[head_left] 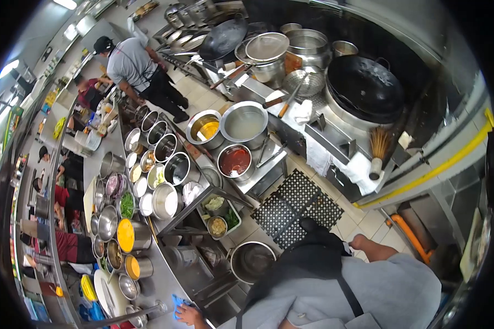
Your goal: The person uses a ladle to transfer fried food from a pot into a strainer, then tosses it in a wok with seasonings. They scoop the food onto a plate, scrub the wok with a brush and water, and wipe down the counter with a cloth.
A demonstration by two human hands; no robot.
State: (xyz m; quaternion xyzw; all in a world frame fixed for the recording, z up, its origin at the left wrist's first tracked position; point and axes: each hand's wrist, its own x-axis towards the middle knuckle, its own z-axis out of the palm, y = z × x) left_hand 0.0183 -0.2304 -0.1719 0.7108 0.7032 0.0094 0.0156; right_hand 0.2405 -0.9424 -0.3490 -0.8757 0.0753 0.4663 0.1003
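Observation:
My left hand is closed on a blue cloth at the edge of the steel counter, at the bottom of the view. The arm is mostly hidden by my grey sleeve. Out to the right, beside my black apron, my right hand is closed in the air above the floor tiles. A small dark and white thing shows at its fingers, too small to name. Nearest to my left hand on the counter are small steel bowls and a white plate.
Steel pots of orange sauce and other ingredients line the counter. A red sauce pot stands on a side table. A black wok sits on the stove. A large pot is low beside me. Several people work at the left.

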